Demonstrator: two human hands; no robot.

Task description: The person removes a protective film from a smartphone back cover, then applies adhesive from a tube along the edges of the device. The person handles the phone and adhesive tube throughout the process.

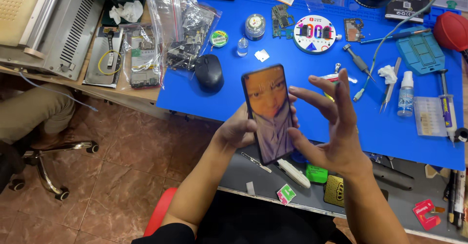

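Observation:
My left hand (236, 128) grips a black smartphone (269, 111) from behind, upright, screen lit and facing me. My right hand (330, 127) hovers just right of the phone with fingers spread; its thumb reaches under the phone's lower right edge. Both hands are above the near edge of the blue work mat (312, 98).
A black mouse (209, 72), circuit boards (280, 18), a round white disc (315, 33), tweezers (388, 89), a small bottle (405, 94) and a syringe (447, 108) lie on the mat. Plastic bags of parts (180, 27) sit at left. Another person's leg and a chair base (46, 166) are at far left.

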